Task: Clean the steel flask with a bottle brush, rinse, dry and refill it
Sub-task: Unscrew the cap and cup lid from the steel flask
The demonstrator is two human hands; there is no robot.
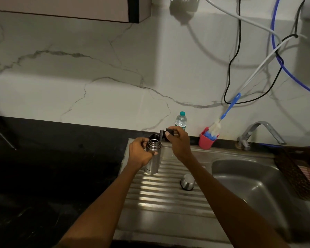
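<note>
The steel flask (151,158) stands upright on the ribbed drainboard (161,197), its mouth uncovered. My left hand (140,153) grips its upper body from the left. Just right of the mouth, my right hand (177,142) pinches the dark inner stopper (168,132), lifted clear of the flask. The flask's steel cap (187,182) lies upside down on the drainboard to the right. A bottle brush (222,115) with a blue handle and white bristles stands in a pink cup (206,140) against the wall.
A small plastic water bottle (181,120) stands by the wall behind my right hand. The sink basin (254,190) lies to the right, with a tap (258,130) above it. A dark mesh basket (297,169) sits at the far right. Black counter (52,167) stretches left.
</note>
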